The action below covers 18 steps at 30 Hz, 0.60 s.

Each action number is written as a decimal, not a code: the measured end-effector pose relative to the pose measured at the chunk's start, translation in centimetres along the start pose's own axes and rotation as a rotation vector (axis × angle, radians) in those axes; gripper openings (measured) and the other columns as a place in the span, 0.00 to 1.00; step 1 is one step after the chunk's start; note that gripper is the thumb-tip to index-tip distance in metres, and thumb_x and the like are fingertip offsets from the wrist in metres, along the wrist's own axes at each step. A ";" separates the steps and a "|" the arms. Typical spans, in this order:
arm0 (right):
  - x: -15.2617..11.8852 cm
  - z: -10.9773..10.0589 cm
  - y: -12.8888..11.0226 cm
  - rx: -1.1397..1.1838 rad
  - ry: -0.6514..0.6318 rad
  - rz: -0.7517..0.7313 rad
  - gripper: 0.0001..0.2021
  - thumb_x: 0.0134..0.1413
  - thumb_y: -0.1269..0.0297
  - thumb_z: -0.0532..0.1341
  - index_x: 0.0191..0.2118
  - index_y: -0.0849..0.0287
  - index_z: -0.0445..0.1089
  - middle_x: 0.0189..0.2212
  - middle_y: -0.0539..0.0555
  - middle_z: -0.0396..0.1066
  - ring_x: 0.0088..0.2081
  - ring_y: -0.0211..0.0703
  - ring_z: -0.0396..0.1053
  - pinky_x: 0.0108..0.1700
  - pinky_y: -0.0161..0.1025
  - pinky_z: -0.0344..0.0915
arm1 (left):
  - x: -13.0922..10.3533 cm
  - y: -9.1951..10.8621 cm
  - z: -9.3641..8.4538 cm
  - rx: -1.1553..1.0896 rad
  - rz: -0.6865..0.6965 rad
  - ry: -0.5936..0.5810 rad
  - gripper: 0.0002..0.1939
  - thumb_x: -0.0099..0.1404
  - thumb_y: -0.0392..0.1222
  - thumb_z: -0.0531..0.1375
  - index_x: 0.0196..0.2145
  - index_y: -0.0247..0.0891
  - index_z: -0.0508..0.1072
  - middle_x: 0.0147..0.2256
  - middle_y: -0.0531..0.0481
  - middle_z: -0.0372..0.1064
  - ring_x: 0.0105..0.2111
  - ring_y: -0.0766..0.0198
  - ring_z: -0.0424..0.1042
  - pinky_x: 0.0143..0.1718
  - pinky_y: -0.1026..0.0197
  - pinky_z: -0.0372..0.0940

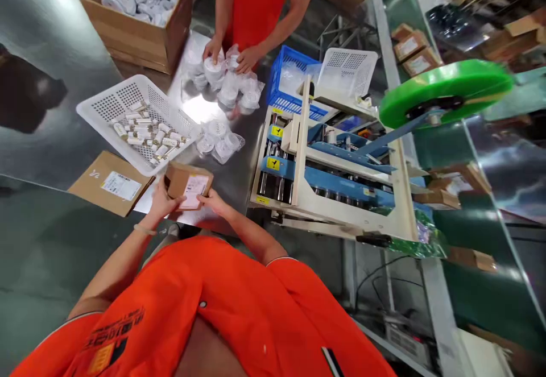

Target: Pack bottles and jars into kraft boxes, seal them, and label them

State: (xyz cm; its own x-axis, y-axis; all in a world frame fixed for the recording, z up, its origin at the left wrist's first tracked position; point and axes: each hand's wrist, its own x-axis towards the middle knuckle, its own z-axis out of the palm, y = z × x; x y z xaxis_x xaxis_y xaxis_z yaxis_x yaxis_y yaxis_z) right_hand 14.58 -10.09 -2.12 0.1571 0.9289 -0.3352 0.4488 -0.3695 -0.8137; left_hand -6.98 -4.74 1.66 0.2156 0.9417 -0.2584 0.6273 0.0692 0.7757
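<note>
A small brown cardboard box (181, 175) with a white label (195, 189) on one face is held between my two hands at the table's near edge. On its left side my left hand (163, 199) grips it, fingers round the lower corner. At the box's lower right my right hand (213, 202) pinches the edge near the label. A flat piece of cardboard (100, 181) with its own label lies left of my left hand. Just beyond the box stands a white perforated basket (102, 116) containing several small white-and-gold cylinders (147, 132).
Plastic-wrapped round white pieces (219, 138) lie beyond the box. Across the table a co-worker's hands (249, 58) handle similar pieces. A large carton (136, 38) stands at the back left. At right is a roller taping machine (307, 166) with a green tape roll (443, 90).
</note>
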 end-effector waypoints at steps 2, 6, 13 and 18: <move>2.2 -2.3 0.2 -0.056 -0.016 0.048 0.11 0.67 0.64 0.65 0.40 0.64 0.84 0.33 0.50 0.84 0.38 0.40 0.81 0.42 0.30 0.77 | -0.4 1.1 0.3 0.390 0.038 -0.013 0.62 0.58 0.61 0.77 0.81 0.38 0.56 0.66 0.25 0.66 0.64 0.26 0.68 0.58 0.30 0.72; 10.6 -8.0 0.3 -0.287 0.239 0.149 0.26 0.61 0.66 0.71 0.63 0.72 0.77 0.63 0.70 0.77 0.70 0.55 0.69 0.65 0.41 0.71 | -1.7 2.8 2.9 0.784 0.194 -0.094 0.49 0.73 0.60 0.66 0.82 0.43 0.55 0.71 0.26 0.63 0.68 0.23 0.61 0.58 0.29 0.70; 19.6 -11.0 1.5 -0.481 0.292 0.232 0.44 0.62 0.61 0.71 0.77 0.72 0.55 0.76 0.80 0.55 0.76 0.64 0.55 0.74 0.55 0.59 | -2.1 1.4 4.4 0.814 0.306 -0.071 0.44 0.74 0.59 0.65 0.81 0.42 0.60 0.69 0.29 0.66 0.65 0.27 0.63 0.57 0.36 0.71; 16.2 -15.4 2.7 -0.297 0.328 0.088 0.32 0.59 0.65 0.67 0.67 0.70 0.65 0.56 0.69 0.79 0.53 0.54 0.77 0.56 0.47 0.76 | -0.4 -0.5 4.3 0.635 0.431 -0.030 0.47 0.69 0.55 0.71 0.78 0.37 0.62 0.67 0.28 0.68 0.66 0.29 0.65 0.64 0.34 0.67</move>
State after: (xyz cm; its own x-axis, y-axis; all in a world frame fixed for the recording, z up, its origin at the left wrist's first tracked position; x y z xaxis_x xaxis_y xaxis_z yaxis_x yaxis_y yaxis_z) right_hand 31.87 4.30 -2.39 0.4552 0.8700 -0.1894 0.6467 -0.4693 -0.6013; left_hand -4.10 -6.58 -1.09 0.5527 0.8328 -0.0305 0.7909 -0.5127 0.3340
